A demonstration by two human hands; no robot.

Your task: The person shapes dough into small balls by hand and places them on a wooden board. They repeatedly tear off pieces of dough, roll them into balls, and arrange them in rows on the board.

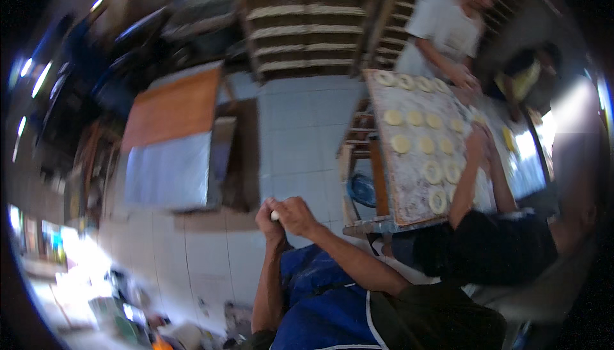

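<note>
Both of my hands are together in front of my blue apron (329,321), above the tiled floor. Between them shows a small pale piece of dough (274,216). My left hand (266,222) is closed round it, and my right hand (295,214) presses on it from the other side with curled fingers. Most of the dough is hidden by my fingers. To the right stands a floured board (416,184) on a wooden stand, bearing rows of pale dough rounds (401,144), several of them ring-shaped.
A co-worker in a dark top (492,248) reaches over the board from the near right. Another person in a white shirt (441,27) works at its far side. An orange-and-silver table (169,113) stands at left; slatted racks (307,17) are behind. A blue basin (362,189) sits beneath the board.
</note>
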